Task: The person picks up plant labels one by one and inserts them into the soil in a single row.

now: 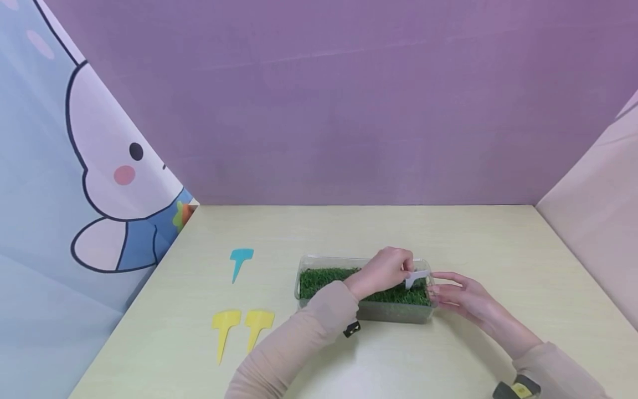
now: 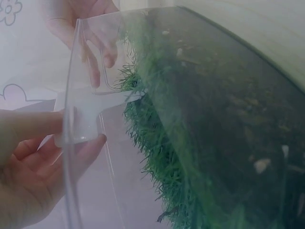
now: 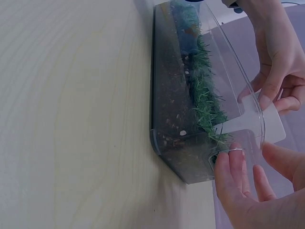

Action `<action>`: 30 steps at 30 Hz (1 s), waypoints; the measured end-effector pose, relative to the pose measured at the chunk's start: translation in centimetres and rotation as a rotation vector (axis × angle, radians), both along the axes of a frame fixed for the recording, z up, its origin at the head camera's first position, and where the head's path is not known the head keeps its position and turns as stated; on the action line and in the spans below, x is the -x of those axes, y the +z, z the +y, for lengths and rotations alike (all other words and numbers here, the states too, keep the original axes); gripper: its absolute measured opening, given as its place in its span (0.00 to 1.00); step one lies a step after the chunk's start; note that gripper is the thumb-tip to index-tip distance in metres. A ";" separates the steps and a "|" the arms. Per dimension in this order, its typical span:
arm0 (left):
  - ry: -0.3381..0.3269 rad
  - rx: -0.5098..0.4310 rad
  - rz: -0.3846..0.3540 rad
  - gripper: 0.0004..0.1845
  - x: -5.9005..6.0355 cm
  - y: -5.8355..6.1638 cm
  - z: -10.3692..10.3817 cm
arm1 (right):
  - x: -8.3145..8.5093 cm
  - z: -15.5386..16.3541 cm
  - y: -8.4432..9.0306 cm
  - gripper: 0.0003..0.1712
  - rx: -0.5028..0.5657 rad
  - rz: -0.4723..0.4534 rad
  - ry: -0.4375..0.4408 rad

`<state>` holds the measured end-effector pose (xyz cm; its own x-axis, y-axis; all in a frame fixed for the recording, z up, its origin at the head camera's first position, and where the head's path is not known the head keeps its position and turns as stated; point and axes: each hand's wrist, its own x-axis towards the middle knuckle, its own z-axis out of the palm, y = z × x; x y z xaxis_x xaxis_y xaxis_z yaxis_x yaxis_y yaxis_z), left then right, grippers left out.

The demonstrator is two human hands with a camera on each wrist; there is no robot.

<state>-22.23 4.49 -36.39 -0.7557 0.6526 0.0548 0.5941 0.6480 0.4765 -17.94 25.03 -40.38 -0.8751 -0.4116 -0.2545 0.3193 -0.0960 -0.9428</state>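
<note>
A clear plastic box [image 1: 319, 259] filled with soil and green grass [image 1: 329, 280] lies on the pale table. My left hand [image 1: 410, 271] reaches across it and pinches a white T-shaped plant label [image 1: 416, 277] over the grass at the box's right end. In the left wrist view the left hand [image 2: 71, 136] grips the label [image 2: 81, 119] by its wide head, with the stem pointing into the grass [image 2: 157, 143]. My right hand [image 1: 436, 288] rests straight fingers against the box's right end wall. The right wrist view shows these fingers [image 3: 233, 167] on the box corner.
A blue plant label [image 1: 241, 260] lies on the table left of the box. Two yellow labels [image 1: 225, 327] [image 1: 258, 324] lie side by side nearer the front left. A purple backdrop and side panels enclose the table.
</note>
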 end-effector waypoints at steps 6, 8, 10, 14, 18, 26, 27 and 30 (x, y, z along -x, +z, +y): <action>-0.008 -0.006 0.021 0.03 0.1 0.0 0.0 | 0.1 0.0 -0.1 0.13 0.005 0.000 0.002; -0.012 -0.005 0.043 0.04 0.0 0.0 -0.1 | 0.1 0.0 -0.2 0.13 0.002 0.000 0.002; -0.023 0.006 0.076 0.04 0.0 0.0 -0.1 | 0.1 0.0 -0.2 0.13 0.000 0.003 0.001; -0.046 0.032 0.144 0.05 0.0 -0.1 0.0 | 0.2 0.0 -0.4 0.13 0.006 0.008 0.000; -0.051 0.042 0.197 0.05 0.0 -0.3 0.0 | 0.4 0.0 -0.5 0.13 0.013 0.014 0.002; -0.054 0.043 0.140 0.05 0.4 -0.6 0.0 | 0.5 0.0 -0.6 0.13 0.013 0.001 -0.001; -0.051 0.043 0.121 0.05 0.5 -0.5 0.1 | 0.4 -0.1 -0.6 0.13 0.014 -0.001 -0.002; -0.037 0.041 0.077 0.04 0.8 -0.4 0.2 | 0.4 -0.1 -0.5 0.13 0.018 -0.005 -0.004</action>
